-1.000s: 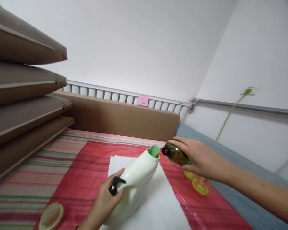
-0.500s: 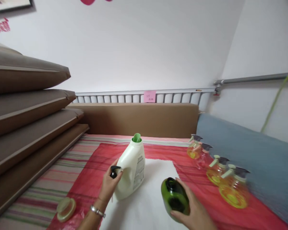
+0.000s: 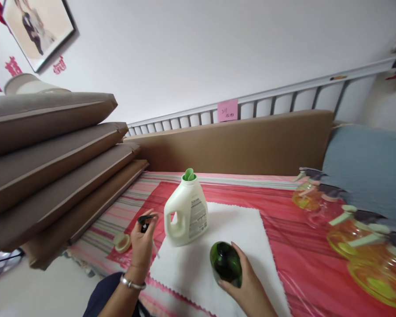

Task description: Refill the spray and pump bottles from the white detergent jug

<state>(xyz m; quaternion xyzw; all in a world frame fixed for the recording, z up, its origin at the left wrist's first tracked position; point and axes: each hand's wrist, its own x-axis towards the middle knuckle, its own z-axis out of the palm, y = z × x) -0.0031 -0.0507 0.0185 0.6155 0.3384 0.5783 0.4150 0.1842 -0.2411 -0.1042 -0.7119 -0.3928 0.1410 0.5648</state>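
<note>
My left hand [image 3: 144, 235] is closed on a black pump head [image 3: 145, 219]; a thin pale tube hangs down below the hand. To its right a white detergent jug [image 3: 186, 213] stands upright on the white cloth [image 3: 181, 268], its hollow handle towards the hand and its green spout [image 3: 189, 174] uncovered. My right hand [image 3: 246, 281] wraps round a dark green bottle [image 3: 226, 264], which has a black neck and no pump on it. A pale round cap [image 3: 122, 242] lies left of my left hand.
Several glass teapot-like jugs with yellow or pink tints, one a yellow jug [image 3: 379, 273], line the right side. Stacked brown cushions [image 3: 69, 176] rise at the left. A long brown cushion [image 3: 251, 145] and a radiator [image 3: 297, 97] stand behind.
My left hand has let go of the white jug and moved left, still with the pump head. The jug now stands upright. The view has turned left and tilted.
</note>
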